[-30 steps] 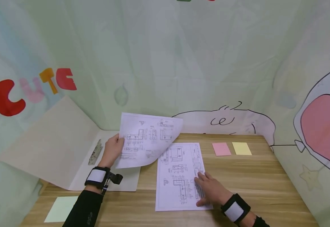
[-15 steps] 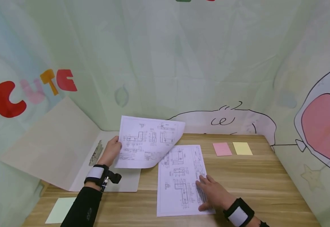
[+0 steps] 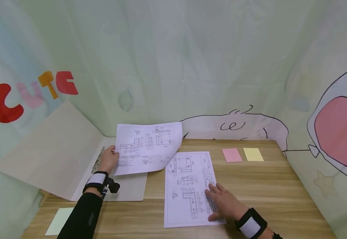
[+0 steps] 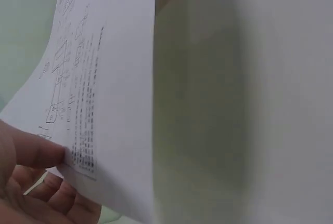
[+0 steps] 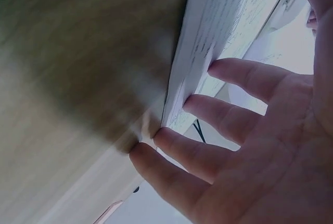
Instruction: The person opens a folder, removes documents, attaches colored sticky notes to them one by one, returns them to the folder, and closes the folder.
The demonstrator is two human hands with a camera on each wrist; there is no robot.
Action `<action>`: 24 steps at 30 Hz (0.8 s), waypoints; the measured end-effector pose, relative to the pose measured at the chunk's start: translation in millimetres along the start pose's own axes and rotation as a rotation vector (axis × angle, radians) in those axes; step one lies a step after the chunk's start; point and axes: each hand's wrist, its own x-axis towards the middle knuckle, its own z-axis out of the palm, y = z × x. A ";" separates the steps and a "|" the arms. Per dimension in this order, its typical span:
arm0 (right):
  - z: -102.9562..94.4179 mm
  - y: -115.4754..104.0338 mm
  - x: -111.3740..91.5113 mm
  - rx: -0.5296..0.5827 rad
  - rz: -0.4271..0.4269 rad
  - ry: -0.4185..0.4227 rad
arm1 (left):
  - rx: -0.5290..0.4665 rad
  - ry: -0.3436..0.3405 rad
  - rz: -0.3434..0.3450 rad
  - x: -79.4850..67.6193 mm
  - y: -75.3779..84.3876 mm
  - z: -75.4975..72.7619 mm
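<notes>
My left hand (image 3: 109, 160) pinches the left edge of a sheet printed with a technical drawing (image 3: 149, 146), thumb on top and fingers beneath in the left wrist view. That sheet is lifted and bowed, hanging over the white inner side of the folder (image 3: 131, 191). A second drawing sheet (image 3: 176, 212) lies flat at the middle of the table. Spread over its right edge, my right hand (image 3: 225, 202) touches the paper with straight fingertips (image 5: 223, 68). A metal clip (image 3: 98, 161) inside the folder is partly hidden behind the left hand.
The folder's cover (image 3: 51, 152) leans up against the backdrop at the left. A pink sticky note (image 3: 232, 155) and a yellow one (image 3: 253, 154) lie at the back right of the wooden table (image 3: 275, 196). A pale green paper (image 3: 58, 220) is at the front left.
My left hand has moved left, carrying the lifted sheet farther over the folder. The flat sheet and the right hand shifted slightly toward the front, then stayed about in place.
</notes>
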 end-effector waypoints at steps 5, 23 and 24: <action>-1.3 1.0 -0.4 -0.018 -0.001 0.002 | -0.002 0.025 -0.030 9.7 -7.6 2.1; -1.7 -3.0 -5.9 -0.014 0.017 -0.006 | 0.041 -0.129 -0.050 25.5 -16.6 17.1; -1.6 -3.0 -7.0 -0.018 0.021 -0.009 | 0.052 -0.134 -0.047 25.7 -16.8 18.2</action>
